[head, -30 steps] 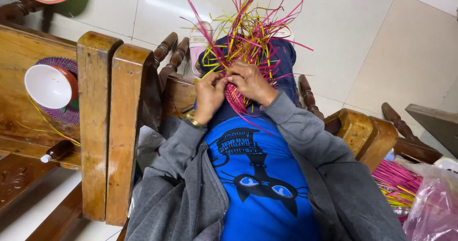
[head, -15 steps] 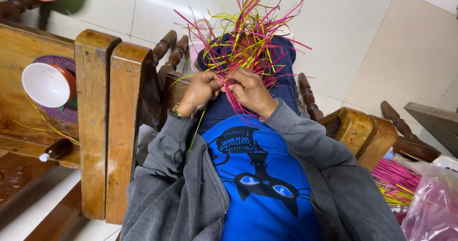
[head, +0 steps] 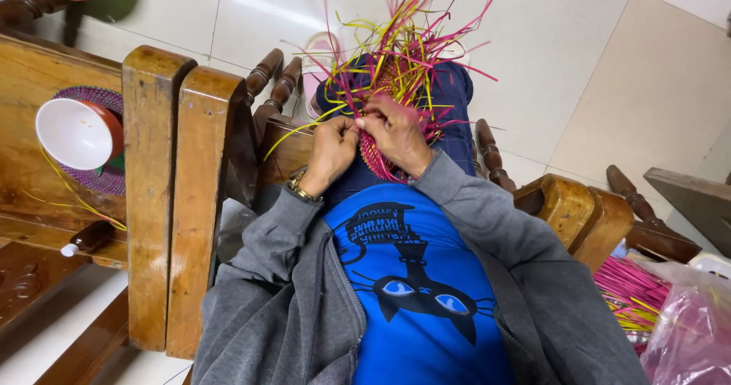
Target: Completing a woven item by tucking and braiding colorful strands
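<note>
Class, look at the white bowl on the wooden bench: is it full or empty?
Empty. The white bowl is tilted toward the camera on a purple woven mat, and its inside shows bare white.

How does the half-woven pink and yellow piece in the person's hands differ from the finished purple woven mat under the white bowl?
The half-woven pink and yellow piece bristles with loose strip ends; the round purple woven mat has a neat closed edge. The piece is held over the lap by the left hand and right hand; the mat lies flat on the wooden armrest under the white bowl. Both are woven from thin strips.
</note>
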